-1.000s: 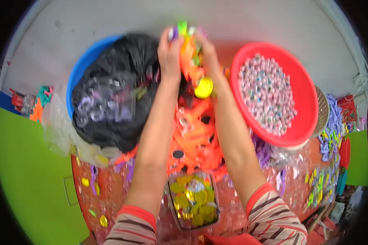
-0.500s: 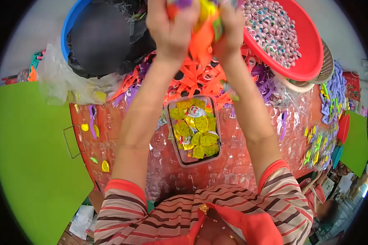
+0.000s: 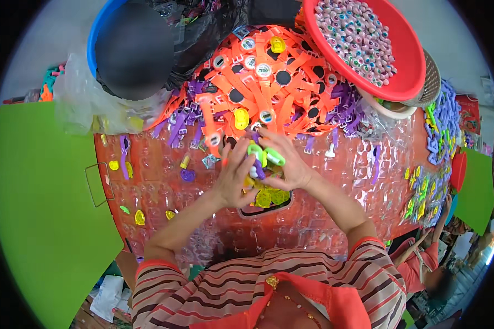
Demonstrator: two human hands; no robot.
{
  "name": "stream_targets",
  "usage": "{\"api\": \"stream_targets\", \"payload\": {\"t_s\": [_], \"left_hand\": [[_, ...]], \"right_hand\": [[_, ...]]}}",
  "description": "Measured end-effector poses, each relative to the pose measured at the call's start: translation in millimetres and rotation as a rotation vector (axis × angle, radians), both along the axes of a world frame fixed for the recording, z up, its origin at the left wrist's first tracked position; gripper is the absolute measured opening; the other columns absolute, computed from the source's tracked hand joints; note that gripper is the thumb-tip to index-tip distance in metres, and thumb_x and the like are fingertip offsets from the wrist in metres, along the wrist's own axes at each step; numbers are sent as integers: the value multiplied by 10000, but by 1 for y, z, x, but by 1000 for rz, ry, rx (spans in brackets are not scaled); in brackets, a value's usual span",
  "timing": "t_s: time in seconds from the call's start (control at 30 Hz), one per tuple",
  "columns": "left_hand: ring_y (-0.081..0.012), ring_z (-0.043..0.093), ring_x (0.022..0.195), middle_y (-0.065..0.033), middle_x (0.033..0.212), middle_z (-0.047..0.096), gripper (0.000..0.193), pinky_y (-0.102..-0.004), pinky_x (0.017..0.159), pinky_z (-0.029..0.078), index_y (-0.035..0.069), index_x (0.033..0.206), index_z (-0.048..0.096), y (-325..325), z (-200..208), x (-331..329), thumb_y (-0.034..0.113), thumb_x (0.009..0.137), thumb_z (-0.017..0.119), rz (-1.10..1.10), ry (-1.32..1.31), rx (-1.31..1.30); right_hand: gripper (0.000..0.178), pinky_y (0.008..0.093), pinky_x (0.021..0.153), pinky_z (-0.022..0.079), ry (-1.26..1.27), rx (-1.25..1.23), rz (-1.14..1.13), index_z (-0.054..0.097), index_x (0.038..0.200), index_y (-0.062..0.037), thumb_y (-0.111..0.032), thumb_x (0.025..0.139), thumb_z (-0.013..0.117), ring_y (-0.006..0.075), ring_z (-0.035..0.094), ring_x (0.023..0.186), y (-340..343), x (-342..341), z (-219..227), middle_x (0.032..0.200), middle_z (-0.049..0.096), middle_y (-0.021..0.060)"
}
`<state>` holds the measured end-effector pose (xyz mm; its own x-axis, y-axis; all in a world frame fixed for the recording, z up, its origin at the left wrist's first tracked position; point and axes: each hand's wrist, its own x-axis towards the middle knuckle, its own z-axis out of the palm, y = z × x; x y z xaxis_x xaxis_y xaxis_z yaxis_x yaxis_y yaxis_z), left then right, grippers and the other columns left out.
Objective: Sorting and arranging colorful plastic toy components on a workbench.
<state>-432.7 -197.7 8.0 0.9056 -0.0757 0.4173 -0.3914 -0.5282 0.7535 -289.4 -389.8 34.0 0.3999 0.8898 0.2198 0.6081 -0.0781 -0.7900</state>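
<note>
My left hand [image 3: 233, 176] and my right hand [image 3: 286, 163] meet over the middle of an orange table [image 3: 335, 208], together clutching a bunch of plastic toy watches [image 3: 260, 156] with green and purple straps. Directly below the hands lies a small clear tray [image 3: 269, 198] filled with yellow-green plastic pieces, partly hidden by my fingers. Just beyond the hands rises a heap of orange toy watches [image 3: 269, 82] with round dials and black faces.
A red basin [image 3: 400, 60] of small round dials stands at the back right. A blue tub [image 3: 101, 33] with a black bag sits back left. Purple straps [image 3: 184, 118] and clear blister sheets [image 3: 88, 104] litter the table. Another person [image 3: 422, 263] sits at the right.
My hands came down from high over the orange heap toward me, carrying the bunch of watches to just above the small tray. The camera tilted down.
</note>
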Motion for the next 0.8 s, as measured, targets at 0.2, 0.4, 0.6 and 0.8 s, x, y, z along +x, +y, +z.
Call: {"api": "stream_targets", "payload": {"t_s": [0.2,0.4,0.6,0.8], "left_hand": [[-495,81,1524,-291,1641,112,950,-679,1172,8,75,1582,262,-2,17,-37,492,842,687,-61,191,69],[-375,301,1492,-256,1577,336,741,-487,1224,197,-9,1508,384,22,37,-8,369,913,615,98,107,-237],[-263,334,1467,-174,1532,406,700,-397,1220,217,-65,1488,373,35,83,42,129,856,603,172,114,-733],[-278,427,1426,-166,1515,477,649,-410,1195,291,-26,1488,408,61,170,152,198,912,604,-50,-84,-431]], "right_hand": [[950,568,1168,238,-263,-290,191,308,1565,-48,-571,859,670,432,261,1488,-14,-17,18,1615,232,266],[716,495,1098,323,42,-55,-548,508,1363,5,-482,867,681,386,438,1328,10,7,21,1403,472,235],[527,550,952,347,-258,-496,-760,606,1052,6,-482,856,639,344,523,1097,60,26,8,1113,573,170],[372,500,887,419,-98,-457,-715,625,991,22,-311,825,639,358,590,965,70,40,-2,954,633,167]]}}
